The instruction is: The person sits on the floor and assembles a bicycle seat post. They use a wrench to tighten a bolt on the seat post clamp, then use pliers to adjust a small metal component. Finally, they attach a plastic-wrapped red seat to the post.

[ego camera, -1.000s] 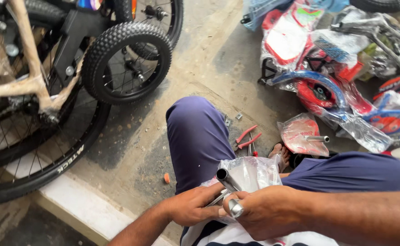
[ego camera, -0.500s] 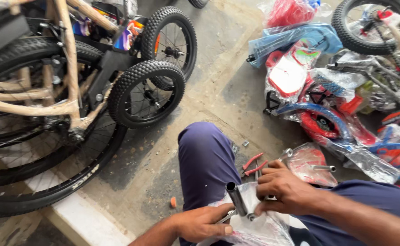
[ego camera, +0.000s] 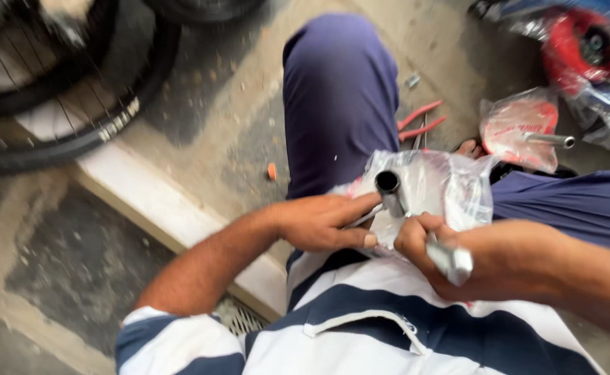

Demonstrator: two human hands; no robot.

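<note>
I sit on a concrete floor with a metal tube (ego camera: 390,192) wrapped in a clear plastic bag (ego camera: 435,187) on my lap. My left hand (ego camera: 322,222) pinches the plastic at the tube's lower side, fingers closed on it. My right hand (ego camera: 451,253) grips the tube lower down, where a shiny silver end (ego camera: 451,260) sticks out past my fingers. The tube's dark open end points up and away from me.
Red-handled pliers (ego camera: 419,119) lie on the floor by my knee. A bagged red part with a metal rod (ego camera: 520,128) sits at the right, a red and blue wheel (ego camera: 586,45) beyond it. Bicycle tyres (ego camera: 76,104) stand at the upper left, beside a pale kerb (ego camera: 159,208).
The camera has tilted down and closer to my lap, so the bicycles slid out of view. My right hand has moved from the bag's top down onto the tube.
</note>
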